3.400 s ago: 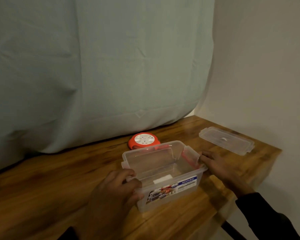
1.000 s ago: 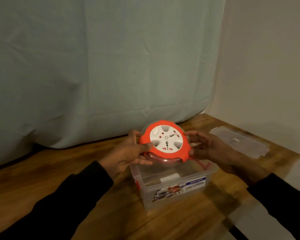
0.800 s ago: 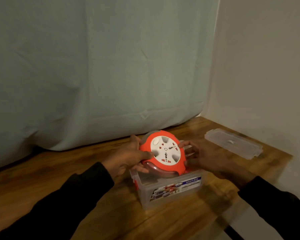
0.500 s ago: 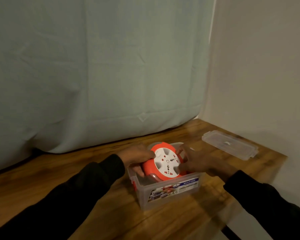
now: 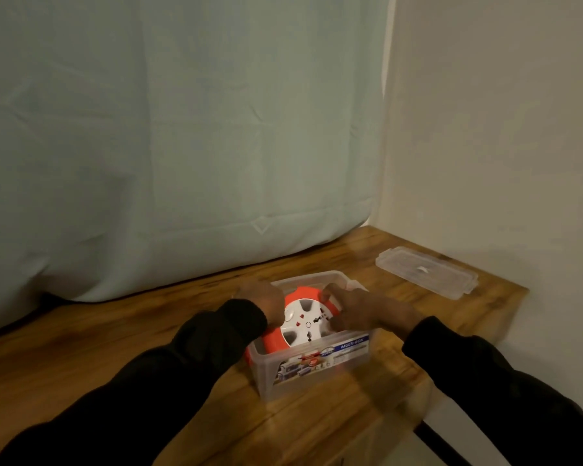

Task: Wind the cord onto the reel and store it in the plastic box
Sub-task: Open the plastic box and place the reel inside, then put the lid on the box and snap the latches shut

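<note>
The orange cord reel [image 5: 302, 326] with a white socket face sits tilted inside the clear plastic box [image 5: 317, 364], its face turned toward me. My left hand [image 5: 261, 302] grips the reel's left rim, and my right hand [image 5: 354, 311] grips its right rim, both reaching down into the box. The cord itself is not visible. The box stands on the wooden table [image 5: 115, 348] and carries a blue and white label on its front wall.
The box's clear lid [image 5: 426, 272] lies flat at the table's far right corner, near the beige wall. A pale green cloth [image 5: 182, 146] hangs behind the table. The table's right edge drops off just right of the box.
Both hands lifted the reel from behind the box, carried it over the opening and lowered it inside. It now sits deeper and more tilted than half a second ago.
</note>
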